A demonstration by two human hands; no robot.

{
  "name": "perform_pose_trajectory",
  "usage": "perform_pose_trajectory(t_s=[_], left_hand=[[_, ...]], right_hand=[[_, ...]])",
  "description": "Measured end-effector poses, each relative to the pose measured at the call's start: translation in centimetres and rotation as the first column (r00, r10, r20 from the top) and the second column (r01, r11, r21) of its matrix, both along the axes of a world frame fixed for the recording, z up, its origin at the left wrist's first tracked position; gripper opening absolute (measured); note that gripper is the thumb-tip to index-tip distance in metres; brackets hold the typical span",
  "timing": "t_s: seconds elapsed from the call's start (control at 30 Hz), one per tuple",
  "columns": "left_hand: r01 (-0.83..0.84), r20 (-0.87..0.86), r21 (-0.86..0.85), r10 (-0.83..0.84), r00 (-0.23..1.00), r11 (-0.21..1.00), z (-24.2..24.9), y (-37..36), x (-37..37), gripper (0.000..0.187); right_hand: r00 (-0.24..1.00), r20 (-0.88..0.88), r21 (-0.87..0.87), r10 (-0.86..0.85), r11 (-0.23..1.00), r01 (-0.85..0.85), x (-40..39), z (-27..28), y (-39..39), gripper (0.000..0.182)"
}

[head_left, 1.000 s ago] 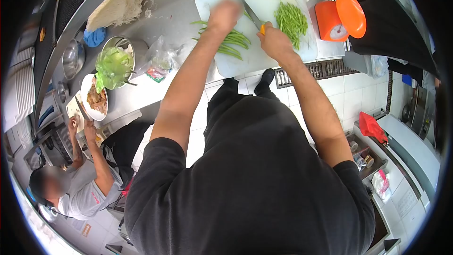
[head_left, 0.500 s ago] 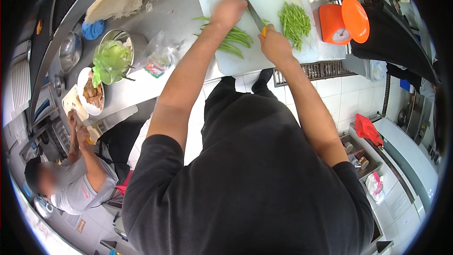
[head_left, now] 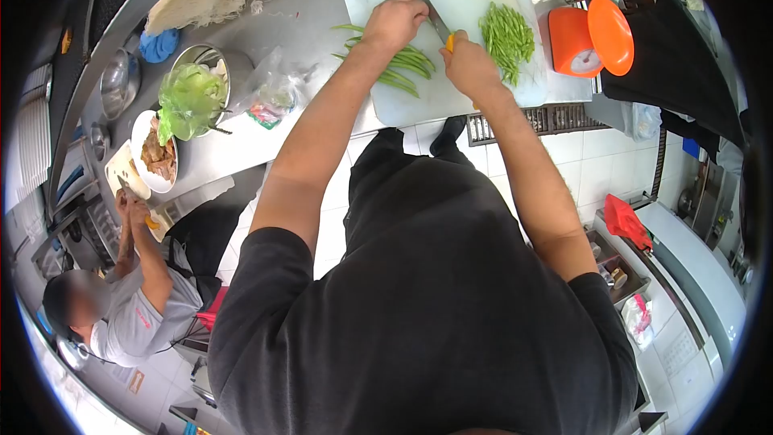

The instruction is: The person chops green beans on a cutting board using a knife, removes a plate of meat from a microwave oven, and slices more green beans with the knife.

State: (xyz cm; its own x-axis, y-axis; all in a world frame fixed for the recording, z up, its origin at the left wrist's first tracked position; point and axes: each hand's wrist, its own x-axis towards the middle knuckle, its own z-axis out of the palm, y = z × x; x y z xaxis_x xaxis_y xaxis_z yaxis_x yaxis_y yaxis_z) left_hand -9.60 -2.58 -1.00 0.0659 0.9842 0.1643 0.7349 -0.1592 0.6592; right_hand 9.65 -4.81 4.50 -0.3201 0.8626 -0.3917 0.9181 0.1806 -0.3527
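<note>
My right hand (head_left: 471, 71) is closed around the yellow handle of a knife (head_left: 427, 6), whose long blade slants up and left over the white cutting board (head_left: 451, 101). Close to the blade's left side, my left hand (head_left: 396, 22) has its fingers pinched together; what they hold is hidden. Long whole green beans (head_left: 411, 60) lie below and left of that hand, a few sticking out past the board's left edge. A heap of cut green beans (head_left: 507, 39) sits on the right half of the board.
An orange kitchen scale (head_left: 573, 40) stands right of the board. To the left are a plastic bag (head_left: 274, 101), a metal pot (head_left: 229, 64), lettuce (head_left: 192, 97) and a white dish with brown pieces of food (head_left: 159, 153). A co-worker (head_left: 149, 274) cuts at a small board, lower left.
My left hand, blurred before, is now sharp and slightly lower and further right beside the blade. The knife handle has risen slightly. The co-worker's hands have shifted a little.
</note>
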Motion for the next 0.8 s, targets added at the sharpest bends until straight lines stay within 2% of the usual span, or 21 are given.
perform_pose_trajectory(t_s=[0.17,0.27,0.37,0.47,0.57,0.67,0.8], left_hand=[[0.014,-0.004,-0.02,-0.014,1.0,1.0,0.2,-0.1,-0.1,0.011],[0.008,0.003,-0.014,-0.008,1.0,1.0,-0.1,-0.1,-0.1,0.011],[0.02,-0.011,0.006,-0.019,1.0,1.0,-0.5,0.0,-0.1,0.011],[0.099,-0.083,0.0,-0.098,0.992,0.995,-0.5,-0.3,0.0,0.013],[0.057,0.008,0.039,-0.057,0.998,0.998,0.2,-1.0,-0.3,0.013],[-0.023,0.007,0.004,0.023,1.0,1.0,0.0,-0.2,-1.7,0.013],[0.001,-0.006,0.017,-0.001,1.0,1.0,0.1,-0.2,-1.7,0.012]], right_hand=[[0.999,0.011,-0.027,0.037,0.999,-0.037,0.7,2.5,-0.2,0.038],[0.999,0.014,-0.008,-0.028,1.0,0.029,0.0,0.2,-0.7,0.039],[0.999,-0.044,-0.011,-0.022,1.0,0.021,-0.4,-1.4,0.5,0.039],[1.0,-0.024,-0.025,-0.006,1.0,0.006,-0.5,0.0,1.5,0.038],[1.0,0.002,-0.016,0.015,1.0,-0.015,-0.1,0.9,1.3,0.038],[0.997,0.038,-0.043,0.06,0.997,-0.058,0.3,3.6,0.0,0.037],[0.995,0.075,-0.066,0.064,0.996,-0.059,0.7,5.4,-2.0,0.035]])
